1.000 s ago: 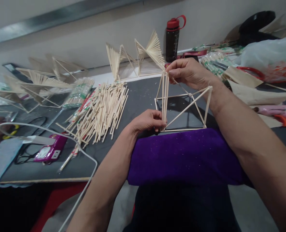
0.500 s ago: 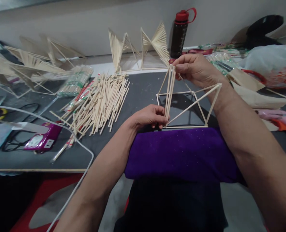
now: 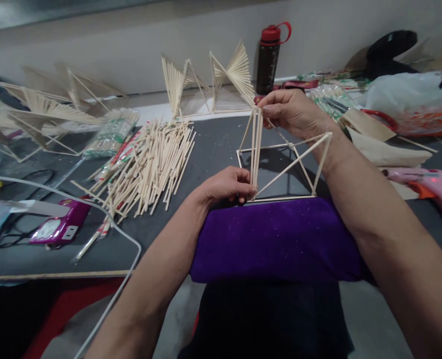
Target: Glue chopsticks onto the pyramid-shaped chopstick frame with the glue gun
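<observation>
A frame of thin wooden sticks (image 3: 282,173) stands in front of me on the dark tabletop, at the far side of a purple cloth (image 3: 269,239). Its left side carries several near-upright sticks set close together. My left hand (image 3: 233,183) pinches the lower ends of these sticks at the near left corner. At their top, my right hand (image 3: 290,109) holds the upper ends between thumb and fingers. The right forearm passes behind the frame's right peak. A pile of loose sticks (image 3: 157,164) lies to the left of the frame.
Finished-looking fanned stick structures (image 3: 228,75) stand at the back, with more at far left. A bottle with a red lid (image 3: 268,62) is behind my right hand. A pink glue gun (image 3: 426,184) lies right. A purple power socket (image 3: 60,224) and white cable (image 3: 127,234) are left.
The whole view has shifted slightly, so things appear lower and a little further left. Both hands keep the same hold on the upright sticks.
</observation>
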Demonstrator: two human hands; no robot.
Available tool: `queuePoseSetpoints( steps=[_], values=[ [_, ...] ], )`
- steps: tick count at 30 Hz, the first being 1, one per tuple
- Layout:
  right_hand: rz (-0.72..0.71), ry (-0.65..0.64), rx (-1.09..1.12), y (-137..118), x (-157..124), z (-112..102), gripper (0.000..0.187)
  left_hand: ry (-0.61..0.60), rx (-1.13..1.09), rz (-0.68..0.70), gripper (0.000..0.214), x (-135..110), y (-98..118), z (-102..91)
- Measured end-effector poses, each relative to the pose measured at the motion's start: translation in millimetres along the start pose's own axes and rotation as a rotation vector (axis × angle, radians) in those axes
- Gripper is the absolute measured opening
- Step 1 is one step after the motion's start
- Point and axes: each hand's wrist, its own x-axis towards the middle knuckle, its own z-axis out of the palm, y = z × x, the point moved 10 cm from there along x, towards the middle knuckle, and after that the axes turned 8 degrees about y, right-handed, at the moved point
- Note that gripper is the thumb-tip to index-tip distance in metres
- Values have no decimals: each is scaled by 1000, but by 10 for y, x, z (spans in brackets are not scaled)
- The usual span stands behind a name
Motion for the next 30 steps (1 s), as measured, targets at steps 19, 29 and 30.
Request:
queuePoseSetpoints(
  steps=[19, 29, 30],
  values=[
    [50, 25, -6, 8, -10, -10, 24, 20, 52, 28, 14, 18, 15, 31],
    [38, 22, -2, -18, -32, -22, 27, 32, 43, 33, 11, 18, 2, 31],
    [35, 17, -7, -17, -32, -21, 27, 33, 43, 36, 12, 14, 12, 33]
  ],
)
